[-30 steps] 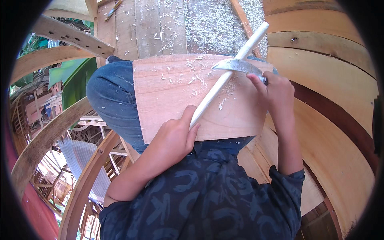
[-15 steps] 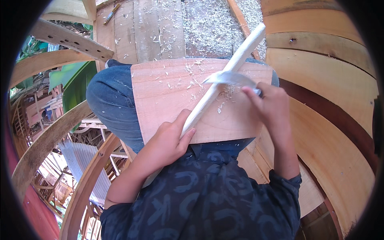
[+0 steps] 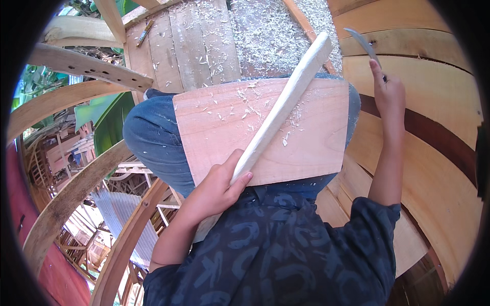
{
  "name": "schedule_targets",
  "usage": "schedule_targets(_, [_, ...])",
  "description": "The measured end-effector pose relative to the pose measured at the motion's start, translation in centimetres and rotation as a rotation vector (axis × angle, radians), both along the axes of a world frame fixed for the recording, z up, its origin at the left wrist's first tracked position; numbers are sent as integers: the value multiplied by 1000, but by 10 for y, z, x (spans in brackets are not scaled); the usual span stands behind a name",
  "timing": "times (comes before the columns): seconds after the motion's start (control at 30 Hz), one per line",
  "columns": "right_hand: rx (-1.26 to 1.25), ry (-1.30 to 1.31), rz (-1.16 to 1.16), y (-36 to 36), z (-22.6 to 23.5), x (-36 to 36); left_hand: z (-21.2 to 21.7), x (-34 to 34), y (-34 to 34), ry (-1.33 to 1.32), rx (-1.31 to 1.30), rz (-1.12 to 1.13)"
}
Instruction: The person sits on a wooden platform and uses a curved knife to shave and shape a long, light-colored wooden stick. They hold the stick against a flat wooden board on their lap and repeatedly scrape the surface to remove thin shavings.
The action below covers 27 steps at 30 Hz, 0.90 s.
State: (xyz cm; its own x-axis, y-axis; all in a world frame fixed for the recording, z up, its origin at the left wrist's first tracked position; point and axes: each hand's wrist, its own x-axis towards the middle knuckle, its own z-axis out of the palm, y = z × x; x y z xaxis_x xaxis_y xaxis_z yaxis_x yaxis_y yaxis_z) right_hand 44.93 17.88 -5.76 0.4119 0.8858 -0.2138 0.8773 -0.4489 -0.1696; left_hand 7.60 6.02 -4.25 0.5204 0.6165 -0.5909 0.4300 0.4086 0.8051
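Nearest, at the bottom centre of the frame, is a dark patterned shirt [image 3: 270, 250], and above it the left hand [image 3: 220, 184] grasps the lower end of a whitish stick [image 3: 282, 109], which slants across a board [image 3: 219, 148] on the jeans-clad lap toward the top right of centre. At the upper right, the right hand [image 3: 390, 97] is closed round the handle of a curved blade [image 3: 361, 41], its thumb extended, the blade well apart from the stick. Farther off, pale shavings [image 3: 263, 30] cover the floor at the top centre, and a slim pen-like thing [image 3: 145, 33] lies on planks at the upper left.
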Motion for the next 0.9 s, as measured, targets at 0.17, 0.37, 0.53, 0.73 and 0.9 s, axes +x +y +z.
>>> schedule_targets(0.17, [72, 72, 561, -70, -3, -92, 5, 3, 9, -40, -158, 32])
schedule_targets(0.37, [78, 42, 487, -47, -7, -87, 11, 7, 11, 4, -165, 30])
schedule_targets(0.53, [49, -50, 10, 1, -19, 4, 11, 2, 3, -2, -192, 10])
schedule_targets(0.73, [74, 65, 396, -46, -1, -62, 8, 2, 6, -88, -306, 94])
schedule_targets(0.9, [114, 127, 516, -45, -3, -90, 10, 1, 7, -100, -344, 97])
